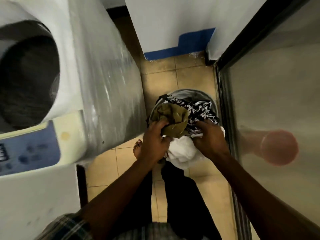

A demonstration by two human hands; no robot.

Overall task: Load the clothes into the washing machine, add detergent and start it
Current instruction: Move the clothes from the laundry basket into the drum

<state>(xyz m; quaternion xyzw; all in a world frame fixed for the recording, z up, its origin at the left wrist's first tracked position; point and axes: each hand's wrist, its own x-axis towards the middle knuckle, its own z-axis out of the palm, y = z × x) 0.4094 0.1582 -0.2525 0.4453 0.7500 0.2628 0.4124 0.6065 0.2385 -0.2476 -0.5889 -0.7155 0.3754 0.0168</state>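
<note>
1. The step in hand looks like the first one, loading: the clothes are in a round basket (190,93) on the tiled floor (190,75), just right of the picture's centre, toward 3 o'clock.
2. The left hand (152,141) has its fingers curled round an olive-green garment (174,118) at the top of the pile.
3. The right hand (210,137), at 3 o'clock of the left, grips a black-and-white garment (199,111). A white cloth (181,151) bulges out between and below the two hands.
4. The washing machine (97,66) stands at 9 o'clock of the basket, just beside it. Its drum (29,80) lies open to the top and looks dark; whether anything is inside cannot be told through the blur.
5. The control panel (31,153) is at 8 o'clock, on the machine's near edge. No detergent shows anywhere.
6. The next move likely calls for lifting the gathered bundle clear of the basket rim, then swinging it up toward 10 o'clock over the machine's side and dropping it into the drum, with trailing ends kept off the floor.
</note>
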